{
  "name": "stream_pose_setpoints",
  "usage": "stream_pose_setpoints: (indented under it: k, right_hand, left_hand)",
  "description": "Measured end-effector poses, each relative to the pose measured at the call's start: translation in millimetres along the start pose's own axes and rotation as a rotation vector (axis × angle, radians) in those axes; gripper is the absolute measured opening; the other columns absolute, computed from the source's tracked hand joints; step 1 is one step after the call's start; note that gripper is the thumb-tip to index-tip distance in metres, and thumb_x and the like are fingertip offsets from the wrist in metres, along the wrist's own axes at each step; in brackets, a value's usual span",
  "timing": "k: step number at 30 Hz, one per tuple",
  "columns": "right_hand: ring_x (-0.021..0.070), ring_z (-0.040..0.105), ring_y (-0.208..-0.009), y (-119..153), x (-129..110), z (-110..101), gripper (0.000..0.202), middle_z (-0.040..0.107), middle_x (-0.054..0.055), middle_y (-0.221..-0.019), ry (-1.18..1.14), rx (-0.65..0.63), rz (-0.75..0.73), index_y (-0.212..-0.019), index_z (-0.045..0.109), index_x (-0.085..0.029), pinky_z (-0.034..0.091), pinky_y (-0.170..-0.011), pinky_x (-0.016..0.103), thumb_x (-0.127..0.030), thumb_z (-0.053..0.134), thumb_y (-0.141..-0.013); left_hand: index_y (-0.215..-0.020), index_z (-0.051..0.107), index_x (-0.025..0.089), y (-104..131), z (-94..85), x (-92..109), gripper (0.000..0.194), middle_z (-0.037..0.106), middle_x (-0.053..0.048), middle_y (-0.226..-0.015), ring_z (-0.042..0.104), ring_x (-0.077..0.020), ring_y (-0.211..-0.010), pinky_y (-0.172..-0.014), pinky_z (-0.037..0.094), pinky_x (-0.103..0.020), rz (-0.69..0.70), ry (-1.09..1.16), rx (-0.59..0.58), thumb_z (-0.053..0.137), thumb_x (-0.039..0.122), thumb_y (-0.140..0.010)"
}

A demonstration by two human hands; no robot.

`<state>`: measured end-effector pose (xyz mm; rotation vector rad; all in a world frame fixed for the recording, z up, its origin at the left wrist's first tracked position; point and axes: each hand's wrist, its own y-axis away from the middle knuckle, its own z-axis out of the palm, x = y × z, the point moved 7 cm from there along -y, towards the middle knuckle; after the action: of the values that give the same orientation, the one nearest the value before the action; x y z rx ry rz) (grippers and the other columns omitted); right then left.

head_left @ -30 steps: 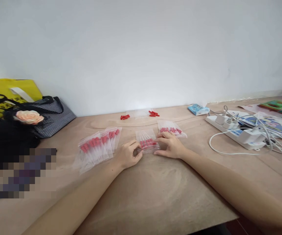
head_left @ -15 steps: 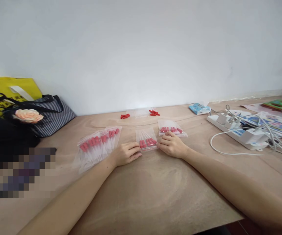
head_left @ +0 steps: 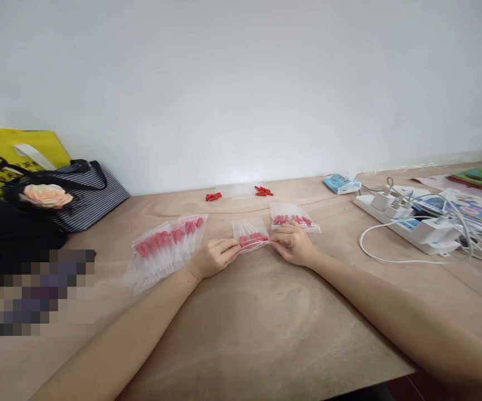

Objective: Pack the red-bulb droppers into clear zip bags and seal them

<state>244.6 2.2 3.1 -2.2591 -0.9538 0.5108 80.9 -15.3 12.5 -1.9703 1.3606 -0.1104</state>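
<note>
A small clear zip bag [head_left: 252, 229] lies in front of me, holding several slim clear droppers with red rubber bulbs toward its near edge. My left hand [head_left: 217, 258] pinches the left corner of that near edge. At the right corner, my right hand [head_left: 294, 245] pinches the same edge between thumb and fingers. Just beyond my right hand is another filled zip bag [head_left: 295, 218] with red bulbs inside. Left of my left hand, several filled bags [head_left: 168, 248] overlap in a fan.
Against the wall lie loose red bulbs [head_left: 213, 196], more red bulbs [head_left: 264, 191] and clear tubes [head_left: 242, 192]. A white power strip [head_left: 408, 225] with cables and a blue packet [head_left: 341, 184] are at right. A striped bag [head_left: 86, 195] and a yellow bag [head_left: 35, 147] stand at left.
My fingers have closed into pinches at both corners of the zip bag. Its near edge is lifted slightly and bends up toward the red bulbs.
</note>
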Motion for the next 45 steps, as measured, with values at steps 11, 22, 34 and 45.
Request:
stream_pose_setpoints:
  k: [11, 22, 34, 45]
  right_hand:
    - [0.0136, 0.046, -0.063, 3, -25, 2, 0.032, 0.058, 0.003, -0.064, 0.356, -0.08, -0.431, -0.076, 0.061, -0.019, 0.034, -0.066, 0.033, -0.013, 0.032, -0.088]
    - [0.0136, 0.046, -0.067, -2, -36, 2, 0.028, 0.057, 0.002, -0.066, 0.491, 0.048, -0.466, -0.073, 0.06, -0.018, 0.033, -0.068, 0.035, -0.012, 0.036, -0.086]
    - [0.0124, 0.044, -0.066, -20, -78, 19, 0.024, 0.055, 0.002, -0.064, 0.441, 0.233, -0.643, -0.066, 0.058, -0.014, 0.032, -0.067, 0.032, -0.01, 0.041, -0.083]
    - [0.0118, 0.042, -0.062, -20, -81, 10, 0.023, 0.052, 0.001, -0.061, 0.493, 0.303, -0.599, -0.064, 0.055, -0.015, 0.03, -0.066, 0.031, -0.009, 0.041, -0.082]
  left_hand:
    - [-0.084, 0.06, 0.016, -6, -10.8, 10, 0.021, 0.068, -0.004, -0.08, 0.065, -0.0154, -0.071, -0.06, 0.054, -0.028, 0.204, -0.055, 0.043, 0.04, 0.01, -0.086]
    - [-0.083, 0.059, 0.016, -6, -8.3, 7, 0.017, 0.068, -0.002, -0.08, 0.063, -0.0144, -0.07, -0.065, 0.053, -0.028, 0.157, -0.013, 0.083, 0.044, 0.009, -0.084]
    - [-0.085, 0.057, 0.009, -7, -17.2, 10, 0.014, 0.067, -0.007, -0.076, 0.063, -0.015, -0.066, -0.06, 0.053, -0.026, 0.177, -0.02, 0.156, 0.043, 0.007, -0.085]
    - [-0.084, 0.057, 0.01, -11, -22.5, 16, 0.011, 0.068, -0.005, -0.075, 0.064, -0.0153, -0.066, -0.062, 0.055, -0.028, 0.182, -0.02, 0.234, 0.05, 0.003, -0.078]
